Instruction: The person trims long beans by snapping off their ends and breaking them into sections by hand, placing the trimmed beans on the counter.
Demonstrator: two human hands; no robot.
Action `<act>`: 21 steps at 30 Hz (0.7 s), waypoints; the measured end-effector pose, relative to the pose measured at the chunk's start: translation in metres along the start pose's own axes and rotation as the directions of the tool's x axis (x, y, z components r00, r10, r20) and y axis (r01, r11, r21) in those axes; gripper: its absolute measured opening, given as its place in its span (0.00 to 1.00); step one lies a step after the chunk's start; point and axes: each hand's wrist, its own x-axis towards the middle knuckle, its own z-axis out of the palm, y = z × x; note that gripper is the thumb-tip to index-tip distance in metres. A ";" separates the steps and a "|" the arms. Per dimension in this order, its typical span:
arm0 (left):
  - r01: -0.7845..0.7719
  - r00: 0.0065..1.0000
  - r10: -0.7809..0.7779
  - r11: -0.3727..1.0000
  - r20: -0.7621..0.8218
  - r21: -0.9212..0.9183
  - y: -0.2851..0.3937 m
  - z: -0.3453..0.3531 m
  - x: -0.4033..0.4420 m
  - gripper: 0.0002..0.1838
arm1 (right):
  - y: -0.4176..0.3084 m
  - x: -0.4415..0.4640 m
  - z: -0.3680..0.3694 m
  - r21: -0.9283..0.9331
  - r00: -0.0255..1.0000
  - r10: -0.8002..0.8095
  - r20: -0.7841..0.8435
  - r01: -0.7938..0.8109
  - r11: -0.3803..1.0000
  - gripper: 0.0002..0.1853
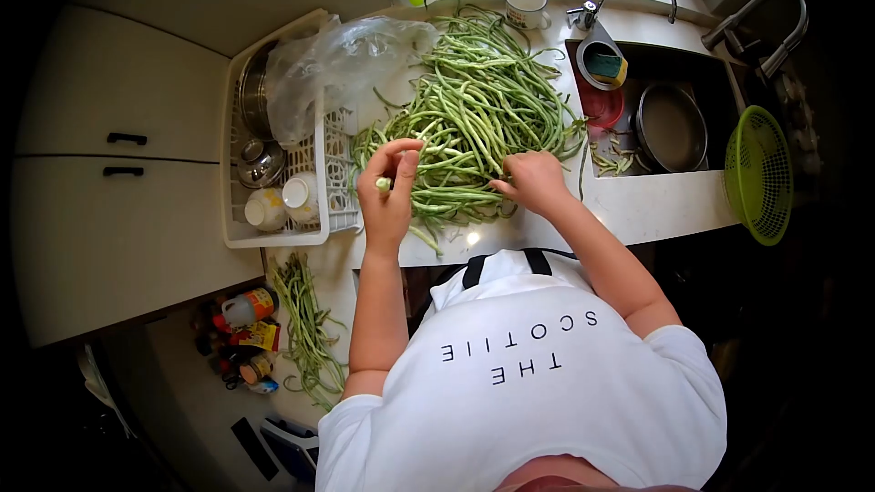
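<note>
A big heap of green long beans lies on the white counter in front of me. At the heap's near left edge my left hand is closed, thumb and fingers curled round a long bean whose pale cut end pokes out by the palm. My right hand is closed too, its fingertips pinched on a long bean at the heap's near right side. The rest of what its fingers cover is hidden.
Left stands a white dish rack with bowls, a pot and a plastic bag. More beans lie lower left. Right are a sink with a round pan, bean scraps, and a green colander. A mug stands behind.
</note>
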 end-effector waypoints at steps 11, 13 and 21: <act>-0.463 0.884 0.434 0.864 0.174 0.198 0.002 0.024 -0.001 0.12 | -0.043 -0.002 -0.089 0.541 0.967 -0.245 -0.070 0.243 0.805 0.12; -0.389 0.887 0.329 0.911 0.324 0.140 0.003 0.032 -0.002 0.11 | -0.043 0.001 -0.098 0.630 0.971 -0.223 -0.085 0.226 0.743 0.10; -0.093 0.935 0.077 0.995 0.348 0.032 0.027 0.036 0.002 0.11 | -0.044 -0.005 -0.093 0.847 0.994 -0.011 -0.106 0.097 0.523 0.09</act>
